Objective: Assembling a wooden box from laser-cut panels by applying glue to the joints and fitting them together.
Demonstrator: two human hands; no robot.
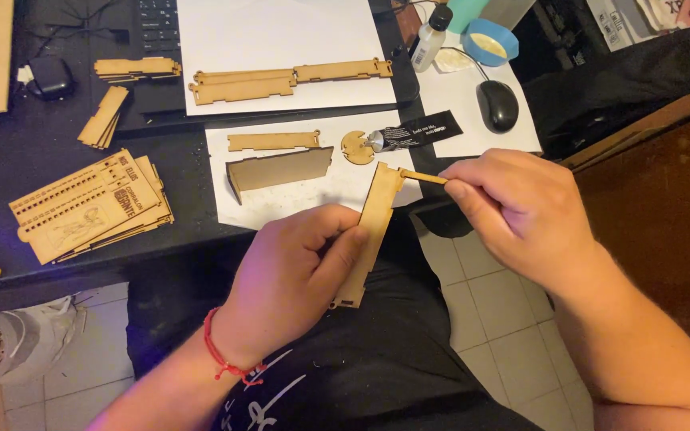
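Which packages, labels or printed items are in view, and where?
Glue tube: black with pale print, lying on the white sheet above the right hand.
Small bottle: white, dark cap, top centre.
Engraved wooden sheets: tan stack, desk left.
Printed papers: top right corner.

I see my left hand (297, 271) at centre frame, closed around a long wooden strip (370, 231) that stands tilted, its top near mid-frame. My right hand (513, 207), right of centre, pinches a thin stick (423, 177) whose tip touches the strip's upper end. Just above, on white paper (281, 32), lie a glue tube (413, 132), a wooden disc (357, 147), a flat panel (279, 169) and a short slat (273, 141). Longer slats (293, 80) sit near the top centre. At left, a stack of cut sheets (89, 207) rests on the black desk (177, 231). A mouse (497, 105), a small bottle (430, 38) and a blue tape roll (489, 41) are upper right.
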